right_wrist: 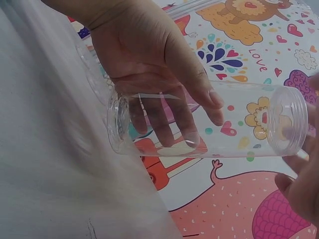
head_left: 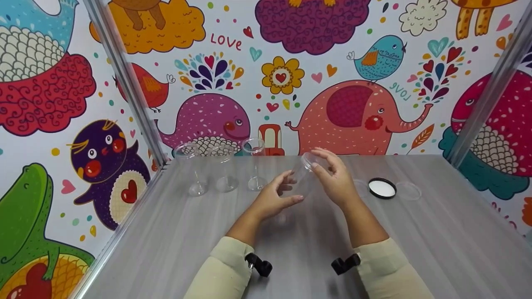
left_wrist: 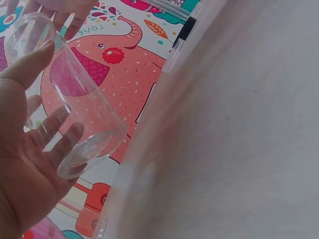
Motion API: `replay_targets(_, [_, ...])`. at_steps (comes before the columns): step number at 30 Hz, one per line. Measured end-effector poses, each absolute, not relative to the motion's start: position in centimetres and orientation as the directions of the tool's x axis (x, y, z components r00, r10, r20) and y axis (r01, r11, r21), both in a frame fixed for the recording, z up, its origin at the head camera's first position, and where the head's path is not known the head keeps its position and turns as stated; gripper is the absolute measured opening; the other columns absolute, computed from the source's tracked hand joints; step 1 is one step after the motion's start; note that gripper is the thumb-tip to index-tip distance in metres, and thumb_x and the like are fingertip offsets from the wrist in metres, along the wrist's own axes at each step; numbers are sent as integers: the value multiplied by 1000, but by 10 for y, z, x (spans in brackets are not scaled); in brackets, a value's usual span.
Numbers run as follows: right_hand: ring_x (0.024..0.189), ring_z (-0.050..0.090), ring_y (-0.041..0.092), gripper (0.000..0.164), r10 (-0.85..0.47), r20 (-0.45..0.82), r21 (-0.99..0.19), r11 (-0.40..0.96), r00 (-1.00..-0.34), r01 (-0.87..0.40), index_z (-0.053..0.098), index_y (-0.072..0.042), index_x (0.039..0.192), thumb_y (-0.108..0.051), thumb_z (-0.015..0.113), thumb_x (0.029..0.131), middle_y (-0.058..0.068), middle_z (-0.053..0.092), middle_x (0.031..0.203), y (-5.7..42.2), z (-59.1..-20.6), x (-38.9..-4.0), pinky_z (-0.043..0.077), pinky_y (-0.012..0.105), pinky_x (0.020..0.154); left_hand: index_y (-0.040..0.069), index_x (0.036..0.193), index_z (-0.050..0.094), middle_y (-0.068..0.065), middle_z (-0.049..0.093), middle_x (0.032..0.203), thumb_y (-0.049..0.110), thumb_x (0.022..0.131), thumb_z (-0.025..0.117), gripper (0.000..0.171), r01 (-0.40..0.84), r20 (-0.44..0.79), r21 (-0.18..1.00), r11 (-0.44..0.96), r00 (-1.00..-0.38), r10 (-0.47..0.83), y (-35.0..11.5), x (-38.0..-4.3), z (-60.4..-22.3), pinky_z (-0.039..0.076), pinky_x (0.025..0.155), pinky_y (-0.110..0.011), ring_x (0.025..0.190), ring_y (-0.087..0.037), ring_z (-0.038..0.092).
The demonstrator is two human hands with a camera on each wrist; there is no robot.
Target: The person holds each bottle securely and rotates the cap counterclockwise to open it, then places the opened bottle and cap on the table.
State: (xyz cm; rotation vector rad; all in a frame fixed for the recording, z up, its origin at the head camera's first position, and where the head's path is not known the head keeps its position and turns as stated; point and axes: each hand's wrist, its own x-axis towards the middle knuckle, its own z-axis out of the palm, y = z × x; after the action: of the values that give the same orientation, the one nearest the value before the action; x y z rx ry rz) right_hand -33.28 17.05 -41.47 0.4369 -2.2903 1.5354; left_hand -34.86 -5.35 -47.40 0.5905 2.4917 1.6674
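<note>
A clear, straight-sided jar point(right_wrist: 239, 142) hangs tilted over the table between both hands, its threaded mouth uncovered. In the head view my left hand point(head_left: 272, 197) holds its body from the left. The left wrist view has the left thumb on the near side of the jar point(left_wrist: 94, 99), with the fingers showing through the clear wall. My right hand point(head_left: 336, 178) grips around the threaded mouth end, thumb on one side and fingers on the other. To the right of it lie a black-rimmed lid with a white inside point(head_left: 382, 189) and a clear disc point(head_left: 410, 192).
Several clear jars stand upright at the back left: a left one point(head_left: 197, 189), a middle one point(head_left: 226, 184) and a right one point(head_left: 256, 182). Another clear disc point(head_left: 360, 189) is partly behind the right wrist. A patterned wall point(head_left: 282, 37) and metal posts point(head_left: 129, 83) border the grey table point(head_left: 166, 241).
</note>
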Motion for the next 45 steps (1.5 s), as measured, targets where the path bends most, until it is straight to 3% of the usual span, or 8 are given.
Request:
replay_targets(4, [139, 48, 32, 53, 1, 404, -799, 488, -915, -352, 65, -26, 144, -53, 70, 99, 7, 54, 153, 170, -413, -334, 50, 64, 112, 39, 162, 40, 6, 60, 157, 51, 88, 84, 86, 270, 141, 905, 329, -919, 367, -53, -347, -472, 42, 126, -58, 147, -25, 57])
replay_targets(9, [134, 51, 33, 58, 34, 351, -805, 522, -936, -283, 66, -25, 142, -60, 70, 97, 9, 54, 149, 170, -412, -335, 53, 61, 107, 40, 161, 41, 5, 60, 156, 48, 90, 83, 83, 280, 144, 897, 343, -917, 372, -53, -347, -471, 43, 126, -55, 146, -22, 57])
replay_targets(19, [143, 48, 32, 38, -16, 399, -821, 439, -917, -365, 70, -22, 140, -34, 61, 105, 4, 59, 155, 169, -415, -334, 49, 63, 115, 40, 161, 41, 6, 61, 154, 63, 84, 83, 91, 290, 151, 890, 353, -916, 371, -53, -347, -472, 44, 126, -53, 144, -21, 59])
replay_targets(24, [152, 46, 32, 43, -69, 430, -836, 346, -900, -426, 70, -19, 140, -15, 48, 103, 4, 56, 161, 169, -416, -334, 44, 65, 121, 36, 162, 41, 4, 61, 155, 55, 87, 84, 88, 282, 150, 901, 329, -916, 373, -53, -348, -472, 44, 126, -54, 144, -24, 59])
replay_targets(30, [154, 45, 31, 47, -87, 434, -846, 303, -897, -439, 70, -23, 140, -12, 42, 103, 2, 54, 163, 168, -416, -334, 42, 67, 121, 37, 161, 41, 5, 61, 155, 58, 85, 85, 91, 267, 139, 907, 325, -920, 367, -54, -348, -472, 44, 126, -55, 145, -26, 58])
replay_targets(35, [150, 47, 32, 39, -59, 426, -840, 345, -903, -419, 65, -22, 144, -26, 60, 105, 5, 51, 164, 168, -416, -334, 48, 62, 118, 38, 162, 41, 6, 61, 155, 53, 87, 85, 88, 265, 138, 908, 326, -921, 364, -53, -347, -472, 43, 126, -56, 145, -23, 58])
replay_targets(38, [139, 51, 30, 49, -6, 406, -830, 416, -914, -371, 65, -23, 144, -44, 72, 100, 6, 53, 157, 168, -416, -334, 53, 57, 111, 42, 161, 40, 8, 60, 156, 58, 85, 85, 90, 257, 129, 907, 335, -924, 359, -53, -345, -472, 43, 126, -57, 145, -21, 58])
replay_targets(45, [125, 54, 30, 60, 72, 374, -819, 493, -924, -293, 69, -18, 138, -59, 74, 95, 11, 59, 141, 169, -415, -336, 57, 53, 103, 44, 161, 39, 8, 60, 156, 56, 87, 84, 88, 255, 126, 904, 342, -926, 357, -52, -345, -472, 44, 125, -57, 145, -21, 58])
